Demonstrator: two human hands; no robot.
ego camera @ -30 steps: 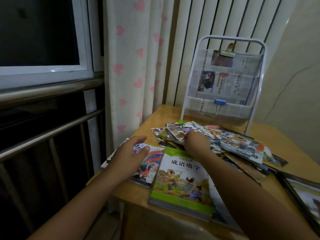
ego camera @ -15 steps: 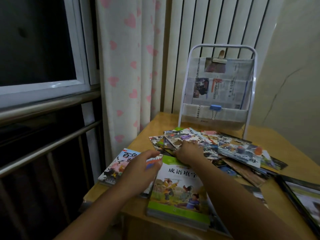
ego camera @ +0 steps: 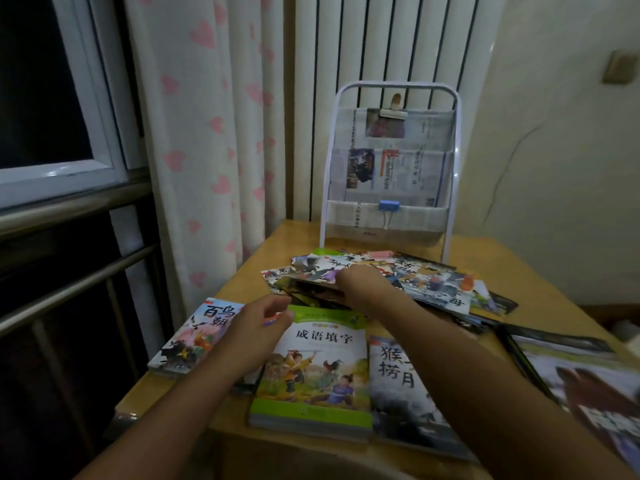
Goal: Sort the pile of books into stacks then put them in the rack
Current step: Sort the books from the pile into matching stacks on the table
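**Both hands at the book pile, green-edged book in the middle**

Far left of the green-edged book, a dark window (ego camera: 41, 81) and metal rails (ego camera: 69, 202) fill the edge, with a white curtain dotted with pink hearts (ego camera: 207, 133) hanging just beside them. On the wooden tabletop (ego camera: 242, 271), left of the green-edged book, lies a thin picture book with a white cover and black brush characters (ego camera: 194, 337), flat, at the tabletop's near left corner. Over it comes the left hand (ego camera: 256, 327), fingers loosely curled and holding nothing, thumb and fingertips hovering at the top left corner of the green-edged book; whether they touch it I cannot tell. There's the green-edged paperback with cartoon children on its cover (ego camera: 318, 368), flat on a low stack, front and centre. Behind it, the right hand (ego camera: 360, 285) reaches into the scattered pile of colourful thin books (ego camera: 433, 282); its fingers are tucked under the top books and hidden, so the grip cannot be told. Just right of the green-edged book sits a grey book with large black characters (ego camera: 398, 386), partly under the right forearm. Behind the pile stands the white metal-framed rack lined with newspaper (ego camera: 391, 168), upright, a blue binder clip (ego camera: 389, 206) on its lower pocket. Far right, blurred dark-edged books (ego camera: 571, 368) lie flat.
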